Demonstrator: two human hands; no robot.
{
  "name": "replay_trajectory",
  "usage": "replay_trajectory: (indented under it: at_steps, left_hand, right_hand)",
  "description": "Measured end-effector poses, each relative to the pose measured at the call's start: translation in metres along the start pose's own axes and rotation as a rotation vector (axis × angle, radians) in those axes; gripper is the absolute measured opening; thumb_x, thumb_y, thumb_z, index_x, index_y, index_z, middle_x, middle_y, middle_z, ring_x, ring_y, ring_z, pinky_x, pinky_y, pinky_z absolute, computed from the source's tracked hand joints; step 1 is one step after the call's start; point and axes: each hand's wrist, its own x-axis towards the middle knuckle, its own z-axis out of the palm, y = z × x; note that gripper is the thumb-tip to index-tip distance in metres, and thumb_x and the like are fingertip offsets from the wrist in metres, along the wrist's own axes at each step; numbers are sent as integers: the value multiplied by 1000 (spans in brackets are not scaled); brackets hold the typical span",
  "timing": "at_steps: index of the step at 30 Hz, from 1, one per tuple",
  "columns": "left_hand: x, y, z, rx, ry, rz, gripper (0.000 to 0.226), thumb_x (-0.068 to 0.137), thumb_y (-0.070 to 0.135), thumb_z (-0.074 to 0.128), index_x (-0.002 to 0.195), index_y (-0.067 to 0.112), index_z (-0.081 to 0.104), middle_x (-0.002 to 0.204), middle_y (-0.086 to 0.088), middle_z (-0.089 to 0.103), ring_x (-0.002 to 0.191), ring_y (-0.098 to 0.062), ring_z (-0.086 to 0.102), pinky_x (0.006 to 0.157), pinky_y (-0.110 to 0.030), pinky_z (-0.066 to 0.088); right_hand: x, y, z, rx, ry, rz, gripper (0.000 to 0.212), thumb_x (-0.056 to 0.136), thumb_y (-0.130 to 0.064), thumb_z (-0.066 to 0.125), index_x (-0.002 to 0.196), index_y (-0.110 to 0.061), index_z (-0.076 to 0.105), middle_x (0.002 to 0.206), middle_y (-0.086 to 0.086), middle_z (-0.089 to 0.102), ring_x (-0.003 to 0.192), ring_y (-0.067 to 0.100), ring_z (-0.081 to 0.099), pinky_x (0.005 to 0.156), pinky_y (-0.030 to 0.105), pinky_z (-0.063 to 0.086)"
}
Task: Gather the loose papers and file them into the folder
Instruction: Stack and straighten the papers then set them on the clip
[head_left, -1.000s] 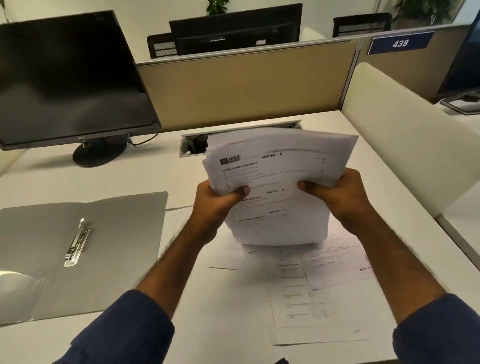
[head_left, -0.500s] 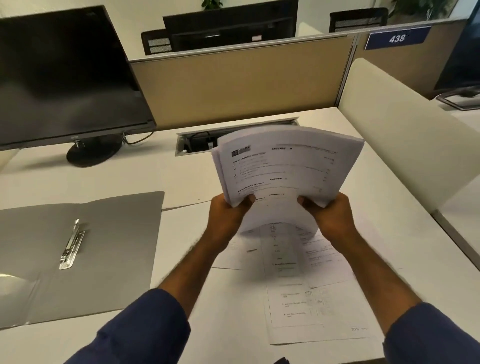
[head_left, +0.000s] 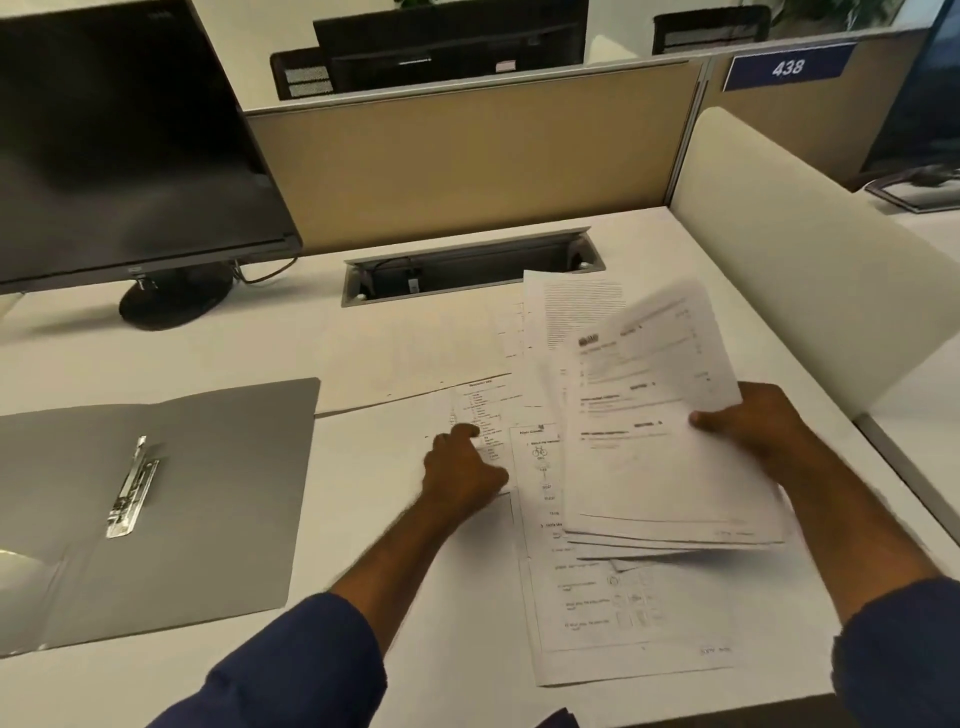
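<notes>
- The white surface (head_left: 171, 353) carries everything; a recessed cable slot (head_left: 470, 265) sits in it near the back edge, in the middle.
- A dark monitor (head_left: 119, 140) stands at the back left corner on a round base.
- The grey folder (head_left: 208, 493) lies open and flat at the left edge, with its metal fastener (head_left: 132, 488) on the inner face, bare of any sheet.
- Loose papers (head_left: 613, 613) are spread flat over the middle and toward the right edge, overlapping one another, from near the slot down to the front edge.
- A stack of papers (head_left: 654, 431) is lifted above those sheets, tilted, its lower edges fanned apart; motion blur smears the print.
- The right hand (head_left: 753, 431) grips the stack at its right side, thumb on top and the remaining fingers hidden beneath.
- The left hand (head_left: 462, 467) is curled, fingertips pressing down on a printed sheet lying in the middle; whether it pinches the sheet cannot be told.
</notes>
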Motion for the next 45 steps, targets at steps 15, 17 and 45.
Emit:
replay_trajectory:
  at_steps: [15,17,45]
  left_hand:
    - [-17,-10,33,490,103,199,71,80,58,65,139,24,45,136,-5,41,125,-27,39,98,-42,39]
    - [-23,-2,35,445,69,180,54,88,36,61,137,18,48,133,-7,43,123,-29,41,98,-42,41]
    - [-26,39,20,-616,-314,-348,41,78,19,73,119,14,65,110,-5,70,89,-23,66,66,-27,53]
  right_hand:
    - [-17,20,36,-540,11,17,53,76,-36,80,123,-17,62,123,15,64,121,41,49,99,51,44]
    - [-23,20,41,-507,26,8,51,75,-35,80,120,-17,63,120,14,66,119,40,51,97,50,46]
    - [-42,21,69,-267,-45,-25,52,72,-24,82,118,-12,60,117,10,68,102,33,62,87,42,51]
